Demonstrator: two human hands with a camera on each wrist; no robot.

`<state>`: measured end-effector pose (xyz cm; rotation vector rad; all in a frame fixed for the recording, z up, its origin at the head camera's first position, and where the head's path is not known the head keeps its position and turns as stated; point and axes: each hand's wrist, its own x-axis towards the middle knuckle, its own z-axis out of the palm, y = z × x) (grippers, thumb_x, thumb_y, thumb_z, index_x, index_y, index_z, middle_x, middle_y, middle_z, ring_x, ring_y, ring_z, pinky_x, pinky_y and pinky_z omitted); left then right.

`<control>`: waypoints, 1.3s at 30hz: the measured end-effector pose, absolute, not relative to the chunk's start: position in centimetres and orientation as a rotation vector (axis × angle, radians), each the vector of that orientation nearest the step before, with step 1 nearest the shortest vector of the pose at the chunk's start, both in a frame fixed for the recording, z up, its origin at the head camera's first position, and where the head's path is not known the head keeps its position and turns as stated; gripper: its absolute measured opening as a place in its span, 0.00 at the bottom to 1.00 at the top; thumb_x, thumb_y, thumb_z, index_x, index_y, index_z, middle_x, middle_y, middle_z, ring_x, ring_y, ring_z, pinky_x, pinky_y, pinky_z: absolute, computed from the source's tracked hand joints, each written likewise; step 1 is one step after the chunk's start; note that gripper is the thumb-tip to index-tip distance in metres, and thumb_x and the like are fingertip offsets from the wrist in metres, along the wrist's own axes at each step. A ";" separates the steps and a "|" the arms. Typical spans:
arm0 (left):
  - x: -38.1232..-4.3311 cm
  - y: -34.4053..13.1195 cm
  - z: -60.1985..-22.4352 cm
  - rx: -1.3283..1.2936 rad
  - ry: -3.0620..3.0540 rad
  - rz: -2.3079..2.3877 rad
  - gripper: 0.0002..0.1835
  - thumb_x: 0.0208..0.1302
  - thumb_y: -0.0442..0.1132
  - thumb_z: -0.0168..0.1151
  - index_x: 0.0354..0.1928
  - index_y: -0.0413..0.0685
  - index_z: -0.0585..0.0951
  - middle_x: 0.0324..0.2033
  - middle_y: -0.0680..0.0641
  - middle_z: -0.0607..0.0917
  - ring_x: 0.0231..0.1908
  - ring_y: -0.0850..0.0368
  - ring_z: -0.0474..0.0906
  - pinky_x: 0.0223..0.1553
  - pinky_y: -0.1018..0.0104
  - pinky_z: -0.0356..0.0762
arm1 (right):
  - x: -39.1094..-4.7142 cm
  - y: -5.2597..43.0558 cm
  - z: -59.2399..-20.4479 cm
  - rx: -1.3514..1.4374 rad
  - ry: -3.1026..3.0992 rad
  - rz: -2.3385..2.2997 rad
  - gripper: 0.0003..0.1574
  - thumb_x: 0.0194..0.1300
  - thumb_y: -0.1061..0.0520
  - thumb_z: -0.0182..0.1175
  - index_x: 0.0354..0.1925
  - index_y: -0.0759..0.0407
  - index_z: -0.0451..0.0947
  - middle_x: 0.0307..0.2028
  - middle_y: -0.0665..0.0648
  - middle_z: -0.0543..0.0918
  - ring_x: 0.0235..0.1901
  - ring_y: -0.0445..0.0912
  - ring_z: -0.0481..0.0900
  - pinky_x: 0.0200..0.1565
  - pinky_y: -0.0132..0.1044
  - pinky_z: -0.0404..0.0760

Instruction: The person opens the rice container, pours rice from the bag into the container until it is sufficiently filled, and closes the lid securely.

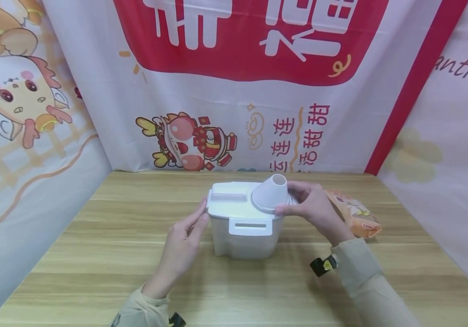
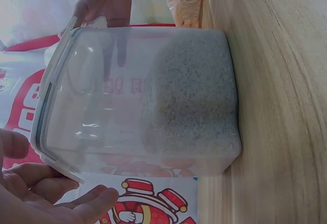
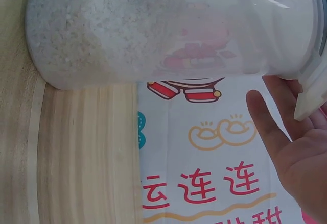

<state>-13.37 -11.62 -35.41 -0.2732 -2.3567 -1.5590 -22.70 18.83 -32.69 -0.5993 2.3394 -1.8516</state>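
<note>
A translucent storage box (image 2: pixel 117 96) with rice (image 2: pixel 189 91) in its lower part stands upright on the table. Its white lid (image 1: pixel 230 206) carries a cone-shaped white cup (image 1: pixel 270 193) at the right end. My left hand (image 1: pixel 182 240) holds the lid's left edge, the bent fingers against the side latch (image 2: pixel 64 168). At the opposite end my right hand (image 1: pixel 313 206) grips the lid's edge beside the cup, thumb toward the front and fingers behind. In the right wrist view, a side latch (image 3: pixel 312 89) sticks outward near these fingers. The front latch (image 1: pixel 250 227) hangs slanted outward.
An orange printed bag (image 1: pixel 356 213) lies on the wooden table (image 1: pixel 107 254) to the right, behind my right wrist. Printed cloth (image 1: pixel 234 95) hangs along the back and both sides of the table.
</note>
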 end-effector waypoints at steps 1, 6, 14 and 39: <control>-13.4 -11.6 -35.4 -0.273 -2.359 -1.557 0.25 0.77 0.52 0.47 0.69 0.48 0.70 0.66 0.58 0.68 0.65 0.61 0.65 0.62 0.61 0.67 | -22.7 18.8 -32.7 -0.602 2.335 -1.860 0.43 0.45 0.52 0.81 0.60 0.55 0.78 0.54 0.53 0.82 0.56 0.48 0.78 0.60 0.39 0.73; -13.4 -11.7 -35.5 -0.266 -2.368 -1.550 0.25 0.77 0.52 0.47 0.69 0.49 0.70 0.66 0.59 0.69 0.65 0.61 0.65 0.63 0.59 0.67 | -22.7 18.8 -33.0 -0.602 2.325 -1.894 0.43 0.46 0.54 0.81 0.61 0.57 0.77 0.54 0.54 0.82 0.54 0.49 0.79 0.56 0.38 0.77; -13.5 -11.7 -35.8 -0.277 -2.345 -1.555 0.25 0.77 0.52 0.48 0.70 0.50 0.69 0.67 0.56 0.69 0.63 0.61 0.67 0.61 0.63 0.69 | -22.7 18.6 -33.1 -0.602 2.321 -1.911 0.44 0.45 0.54 0.81 0.61 0.58 0.77 0.54 0.55 0.82 0.54 0.50 0.79 0.55 0.38 0.78; -13.2 -10.9 -35.9 -0.342 -2.286 -1.610 0.30 0.76 0.51 0.50 0.72 0.41 0.63 0.69 0.52 0.64 0.66 0.59 0.64 0.63 0.68 0.64 | -22.7 18.5 -33.3 -0.590 2.387 -1.867 0.40 0.48 0.49 0.80 0.59 0.53 0.77 0.55 0.51 0.81 0.57 0.47 0.76 0.64 0.48 0.68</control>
